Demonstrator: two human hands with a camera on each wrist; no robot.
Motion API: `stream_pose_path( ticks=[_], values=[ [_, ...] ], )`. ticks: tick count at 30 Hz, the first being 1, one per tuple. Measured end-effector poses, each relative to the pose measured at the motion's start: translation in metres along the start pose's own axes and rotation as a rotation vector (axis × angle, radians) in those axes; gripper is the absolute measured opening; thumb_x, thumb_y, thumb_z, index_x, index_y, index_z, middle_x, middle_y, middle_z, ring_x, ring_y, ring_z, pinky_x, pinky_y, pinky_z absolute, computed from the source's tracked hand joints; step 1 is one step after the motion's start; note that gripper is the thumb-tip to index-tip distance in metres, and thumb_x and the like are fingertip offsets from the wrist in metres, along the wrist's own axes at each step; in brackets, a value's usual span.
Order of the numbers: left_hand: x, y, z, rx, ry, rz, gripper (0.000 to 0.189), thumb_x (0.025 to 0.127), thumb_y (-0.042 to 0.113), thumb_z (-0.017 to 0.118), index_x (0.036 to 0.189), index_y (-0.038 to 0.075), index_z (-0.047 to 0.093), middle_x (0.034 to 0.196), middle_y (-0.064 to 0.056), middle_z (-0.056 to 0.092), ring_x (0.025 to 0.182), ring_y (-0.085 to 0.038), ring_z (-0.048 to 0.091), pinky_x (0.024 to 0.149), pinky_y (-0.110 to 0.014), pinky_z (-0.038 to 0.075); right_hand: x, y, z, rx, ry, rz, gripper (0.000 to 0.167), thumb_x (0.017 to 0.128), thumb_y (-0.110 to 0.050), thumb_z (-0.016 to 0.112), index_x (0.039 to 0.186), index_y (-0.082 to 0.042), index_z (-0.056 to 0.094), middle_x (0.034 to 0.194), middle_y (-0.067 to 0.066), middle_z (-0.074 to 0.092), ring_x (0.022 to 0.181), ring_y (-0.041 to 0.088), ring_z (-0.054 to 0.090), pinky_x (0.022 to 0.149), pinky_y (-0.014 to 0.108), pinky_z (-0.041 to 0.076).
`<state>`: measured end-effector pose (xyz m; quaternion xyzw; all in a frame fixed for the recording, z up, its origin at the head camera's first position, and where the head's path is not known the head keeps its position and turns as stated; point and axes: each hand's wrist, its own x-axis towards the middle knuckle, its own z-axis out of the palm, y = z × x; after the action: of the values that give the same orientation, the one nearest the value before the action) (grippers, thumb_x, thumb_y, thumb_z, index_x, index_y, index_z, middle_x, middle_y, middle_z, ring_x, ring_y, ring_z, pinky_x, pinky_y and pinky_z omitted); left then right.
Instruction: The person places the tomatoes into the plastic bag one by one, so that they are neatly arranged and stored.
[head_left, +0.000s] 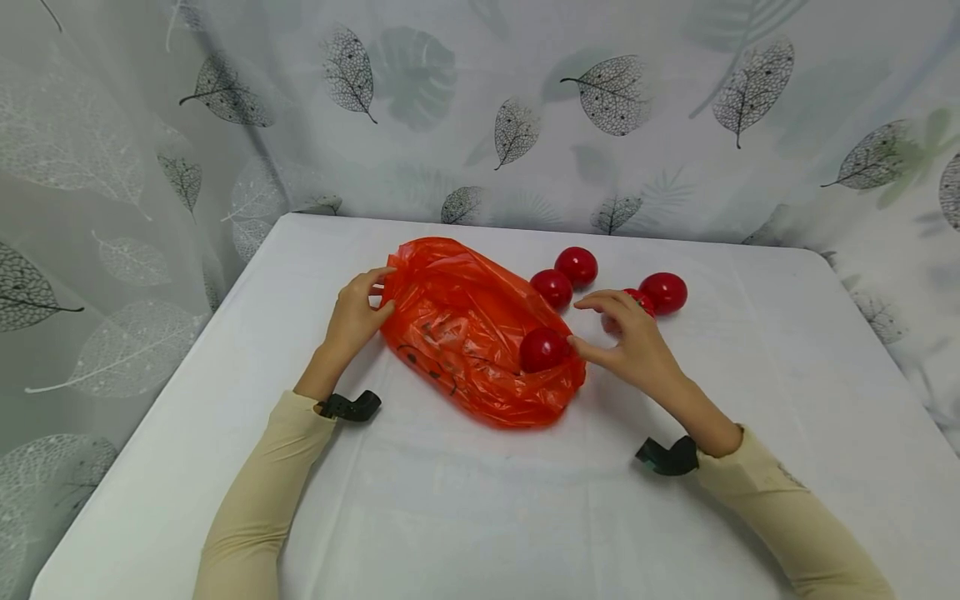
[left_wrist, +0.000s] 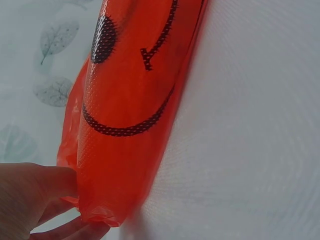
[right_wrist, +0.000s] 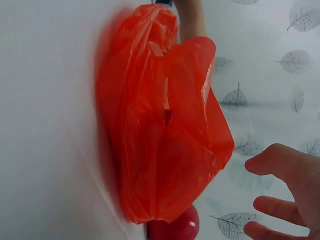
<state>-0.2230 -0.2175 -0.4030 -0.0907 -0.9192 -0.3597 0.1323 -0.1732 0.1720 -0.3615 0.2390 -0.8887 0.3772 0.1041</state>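
A thin red plastic bag (head_left: 457,333) with a black printed face lies on its side on the table, its mouth toward the right. At its left end my left hand (head_left: 358,312) pinches the plastic between thumb and fingers; the left wrist view shows the bag's end (left_wrist: 115,190) between them. A glossy round red fruit (head_left: 543,350) lies in the mouth of the bag. My right hand (head_left: 626,342) is just right of this fruit, thumb and fingers spread apart. Nothing sits between its fingers (right_wrist: 275,207) in the right wrist view.
Behind the bag's mouth lie two more red fruits, one (head_left: 577,267) touching another (head_left: 551,288). Beyond my right hand is a further red fruit (head_left: 664,292), with one more partly hidden by the hand. A leaf-patterned curtain (head_left: 517,125) hangs behind the white table (head_left: 480,508).
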Motion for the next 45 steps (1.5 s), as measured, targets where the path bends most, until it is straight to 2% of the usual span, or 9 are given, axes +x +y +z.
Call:
stream_pose_path(
  ticks=[4,13,19,27,35,45],
  values=[
    [0.000,-0.001,0.000,0.002,0.001,-0.001,0.046,0.088,0.001,0.064,0.133,0.001,0.055,0.123,-0.023,0.060,0.107,-0.038,0.061,0.085,-0.049,0.057,0.000,0.004,-0.004,-0.004,0.038,0.005,0.044,0.077,-0.007,0.080,0.118,-0.002,0.064,0.124,0.016,0.058,0.115,0.031,0.052,0.084,0.056,0.054],
    [0.000,0.001,-0.001,-0.002,-0.007,-0.017,0.048,0.088,0.000,0.065,0.134,0.001,0.054,0.124,-0.023,0.059,0.108,-0.038,0.060,0.085,-0.049,0.057,0.001,0.018,-0.012,-0.028,0.111,0.017,0.042,0.077,-0.007,0.079,0.115,0.001,0.064,0.119,0.019,0.059,0.113,0.034,0.053,0.084,0.059,0.054],
    [0.000,0.000,-0.001,-0.008,-0.009,-0.010,0.047,0.088,0.000,0.064,0.134,0.001,0.054,0.125,-0.023,0.059,0.108,-0.038,0.060,0.084,-0.049,0.057,0.002,0.025,-0.020,-0.087,0.151,0.091,0.042,0.078,-0.010,0.077,0.116,0.002,0.063,0.123,0.022,0.055,0.119,0.039,0.045,0.085,0.062,0.051],
    [0.000,0.001,-0.003,-0.021,-0.003,-0.003,0.048,0.088,-0.001,0.064,0.134,0.001,0.054,0.125,-0.023,0.059,0.108,-0.038,0.060,0.084,-0.050,0.057,0.001,0.032,-0.026,-0.116,0.130,0.180,0.045,0.080,-0.010,0.075,0.120,0.004,0.059,0.128,0.028,0.047,0.122,0.046,0.038,0.088,0.065,0.047],
    [-0.001,-0.001,-0.001,-0.014,0.000,0.005,0.047,0.088,-0.001,0.064,0.133,0.000,0.054,0.124,-0.023,0.059,0.108,-0.038,0.061,0.084,-0.050,0.057,0.000,0.040,-0.028,-0.156,0.008,0.295,0.058,0.083,-0.013,0.074,0.131,0.006,0.048,0.135,0.033,0.038,0.125,0.052,0.031,0.090,0.069,0.045],
    [0.000,0.000,-0.002,-0.013,-0.007,0.002,0.047,0.088,-0.002,0.064,0.133,0.001,0.054,0.123,-0.024,0.059,0.108,-0.038,0.061,0.084,-0.050,0.057,0.001,0.051,-0.025,-0.159,-0.006,0.315,0.062,0.084,-0.014,0.073,0.134,0.008,0.044,0.135,0.033,0.039,0.126,0.051,0.033,0.093,0.069,0.043]
  ],
)
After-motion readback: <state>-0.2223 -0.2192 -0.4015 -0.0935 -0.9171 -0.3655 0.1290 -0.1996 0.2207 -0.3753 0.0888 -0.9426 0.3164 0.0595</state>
